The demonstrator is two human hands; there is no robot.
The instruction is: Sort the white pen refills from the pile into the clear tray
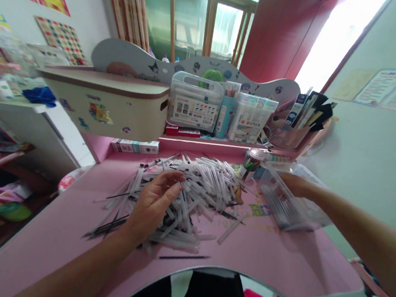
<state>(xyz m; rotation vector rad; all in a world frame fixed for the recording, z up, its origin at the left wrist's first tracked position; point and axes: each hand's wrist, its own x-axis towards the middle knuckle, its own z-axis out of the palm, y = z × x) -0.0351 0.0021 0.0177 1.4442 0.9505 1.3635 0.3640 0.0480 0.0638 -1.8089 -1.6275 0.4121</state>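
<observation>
A big heap of white pens [197, 190] with black refills lies in the middle of the pink desk [267, 258]. My left hand [152, 202] rests on the heap's left side with the fingers curled onto the pens, the thumb reaching right. My right hand [294, 183] is at the far rim of a clear plastic box [289, 204] that stands tilted at the right and holds several pens. Its fingers are hidden behind the box. A single black refill [183, 258] lies near the desk's front edge.
At the back a shelf carries marker cases [195, 101], a blue pen cup [225, 114] and a holder [304, 116] with dark items. A round tin of coloured pens [251, 163] stands behind the heap. A cream drawer unit [111, 103] juts out at the left.
</observation>
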